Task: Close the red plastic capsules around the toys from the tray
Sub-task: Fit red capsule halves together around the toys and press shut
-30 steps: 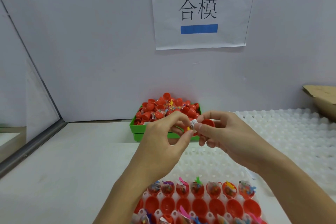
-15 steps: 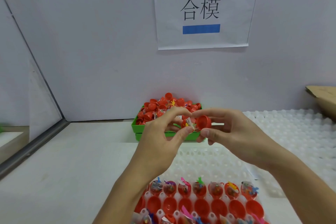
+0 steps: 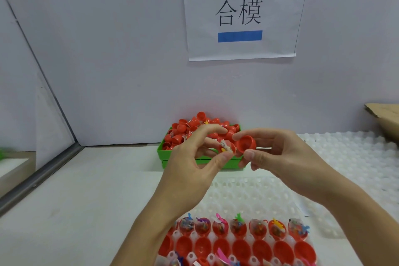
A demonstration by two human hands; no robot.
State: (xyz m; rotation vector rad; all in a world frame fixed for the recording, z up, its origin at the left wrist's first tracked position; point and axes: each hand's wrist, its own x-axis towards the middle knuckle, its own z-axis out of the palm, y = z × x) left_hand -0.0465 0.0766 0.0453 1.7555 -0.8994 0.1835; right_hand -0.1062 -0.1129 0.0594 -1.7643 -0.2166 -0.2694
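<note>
While the tray [image 3: 311,225] at the near edge of the bench [image 3: 86,201] holds rows of open red halves with wrapped toys, the left hand [image 3: 194,170] pinches a toy-filled capsule half [image 3: 226,149] and the right hand [image 3: 278,157] pinches the empty cap [image 3: 246,144], the two touching at one edge. To close it well, I judge the wrapper should be tucked inside the rim, the rims squared up and pressed evenly, before it joins the closed capsules in the green bin [image 3: 194,161] beyond.

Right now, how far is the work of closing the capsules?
Done: a heap of red capsules fills the green bin. In hand: the left hand pinches a toy-filled half, the right hand holds the open cap. Left: the tray holds many open capsules.
</note>
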